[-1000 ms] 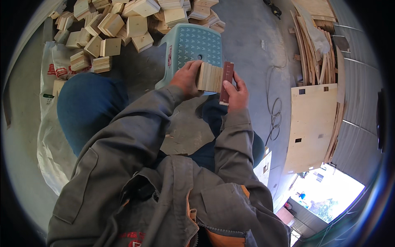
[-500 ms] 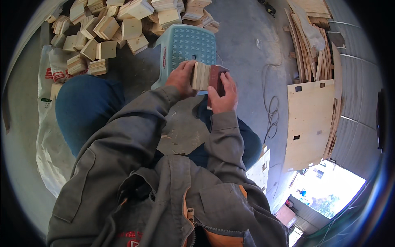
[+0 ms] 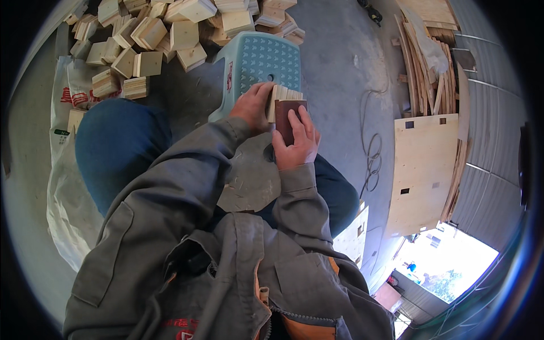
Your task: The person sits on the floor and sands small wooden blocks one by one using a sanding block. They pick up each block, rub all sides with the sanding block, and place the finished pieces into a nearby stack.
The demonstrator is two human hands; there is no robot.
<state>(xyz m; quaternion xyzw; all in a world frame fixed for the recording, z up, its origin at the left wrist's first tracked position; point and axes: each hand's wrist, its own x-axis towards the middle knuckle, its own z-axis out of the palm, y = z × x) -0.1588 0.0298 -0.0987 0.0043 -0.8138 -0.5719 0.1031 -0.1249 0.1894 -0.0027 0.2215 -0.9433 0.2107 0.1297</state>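
My left hand (image 3: 251, 109) is wrapped round the left side of a small stack of pale plywood pieces (image 3: 285, 93), held just in front of a stool. In my right hand (image 3: 299, 148) is a flat reddish-brown block (image 3: 284, 116) that looks like a sanding block wrapped in sandpaper. It lies against the right, near side of the plywood stack and hides part of it. The fingers of my right hand rest along its face, with the thumb at its near left edge. Behind my hands stands the light blue plastic stool (image 3: 265, 54) with a bumpy top.
A heap of similar plywood blocks (image 3: 184, 35) lies on the floor at the far left. Beside my left knee is a white plastic sack (image 3: 68, 181). A thin cable (image 3: 371, 150) loops over the floor to the right. Plywood sheets (image 3: 428, 170) lean along the right wall.
My right hand has moved left and slightly toward me with the reddish-brown block, whose broad face now shows more. My left hand keeps its hold on the plywood stack.
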